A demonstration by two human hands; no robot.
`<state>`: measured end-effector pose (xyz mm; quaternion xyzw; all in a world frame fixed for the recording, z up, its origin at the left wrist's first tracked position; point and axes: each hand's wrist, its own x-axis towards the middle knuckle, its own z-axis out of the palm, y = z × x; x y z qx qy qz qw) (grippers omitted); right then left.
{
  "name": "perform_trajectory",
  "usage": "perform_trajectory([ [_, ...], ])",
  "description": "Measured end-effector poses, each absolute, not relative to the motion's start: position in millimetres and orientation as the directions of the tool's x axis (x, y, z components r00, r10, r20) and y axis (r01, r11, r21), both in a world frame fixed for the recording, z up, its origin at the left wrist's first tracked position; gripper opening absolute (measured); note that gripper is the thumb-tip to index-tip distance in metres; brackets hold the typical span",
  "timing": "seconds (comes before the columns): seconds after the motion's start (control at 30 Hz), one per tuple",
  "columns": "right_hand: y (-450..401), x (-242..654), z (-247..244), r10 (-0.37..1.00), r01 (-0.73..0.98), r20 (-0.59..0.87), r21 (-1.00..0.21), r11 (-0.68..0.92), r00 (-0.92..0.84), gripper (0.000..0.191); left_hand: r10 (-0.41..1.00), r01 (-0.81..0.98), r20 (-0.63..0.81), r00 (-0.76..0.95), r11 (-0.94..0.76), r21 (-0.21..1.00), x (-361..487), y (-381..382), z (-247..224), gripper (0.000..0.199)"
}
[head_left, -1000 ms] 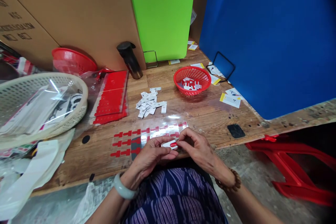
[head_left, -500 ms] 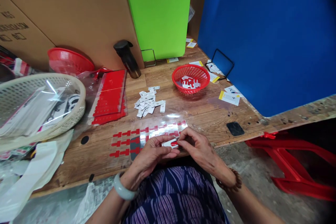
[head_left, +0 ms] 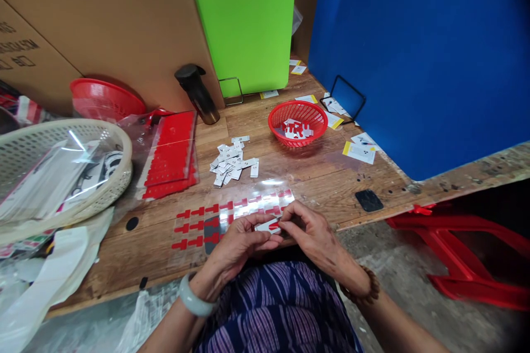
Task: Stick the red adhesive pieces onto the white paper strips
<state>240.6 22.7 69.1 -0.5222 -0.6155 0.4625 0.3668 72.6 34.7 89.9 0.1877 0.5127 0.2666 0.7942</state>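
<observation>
My left hand (head_left: 244, 238) grips a small white card (head_left: 263, 226) between thumb and fingers, near the table's front edge. A red piece (head_left: 274, 225) lies on the card's right end. My right hand (head_left: 311, 233) pinches at that red piece with thumb and forefinger. Beneath and left of my hands, a clear sheet (head_left: 244, 196) carries rows of red T-shaped pieces (head_left: 197, 226). Behind it lies a loose pile of white cards (head_left: 228, 162). A red basket (head_left: 298, 142) to the right of the pile holds white cards with red pieces.
Red sheets (head_left: 171, 149) and a cream basket (head_left: 124, 168) of packed items are at the left. A dark bottle (head_left: 201, 96) stands by the cardboard (head_left: 136, 22). Green (head_left: 248, 22) and blue (head_left: 414, 66) panels rise behind. A red stool (head_left: 451, 248) is at the lower right.
The whole view has shifted slightly, so the table items appear a little further left. Both hands keep the same hold on the card and the red piece.
</observation>
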Motion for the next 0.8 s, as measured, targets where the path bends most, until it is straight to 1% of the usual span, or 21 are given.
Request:
perform_trajectory([
  [0.13,22,241,64,0.983,0.302,-0.001,-0.952,0.054,-0.181,0.010,0.622,-0.224,-0.706,0.338,0.782,0.582,73,34,89,0.046],
  [0.33,20,240,60,0.986,0.298,-0.039,-0.954,0.012,-0.165,0.010,0.634,-0.198,-0.713,0.300,0.772,0.603,76,32,81,0.036],
  [0.43,18,237,58,0.988,0.297,-0.048,-0.955,-0.003,-0.145,0.010,0.642,-0.189,-0.721,0.261,0.767,0.614,77,32,80,0.037],
  [0.63,15,230,59,0.997,0.307,-0.058,-0.951,-0.039,-0.056,0.010,0.726,-0.169,-0.655,0.211,0.687,0.707,76,32,76,0.041],
  [0.73,15,229,62,1.000,0.323,-0.013,-0.946,-0.004,-0.024,0.011,0.729,-0.164,-0.648,0.220,0.682,0.713,76,33,76,0.040],
  [0.8,15,230,63,0.999,0.314,-0.018,-0.949,-0.005,-0.038,0.010,0.723,-0.170,-0.651,0.229,0.688,0.705,75,33,77,0.039],
])
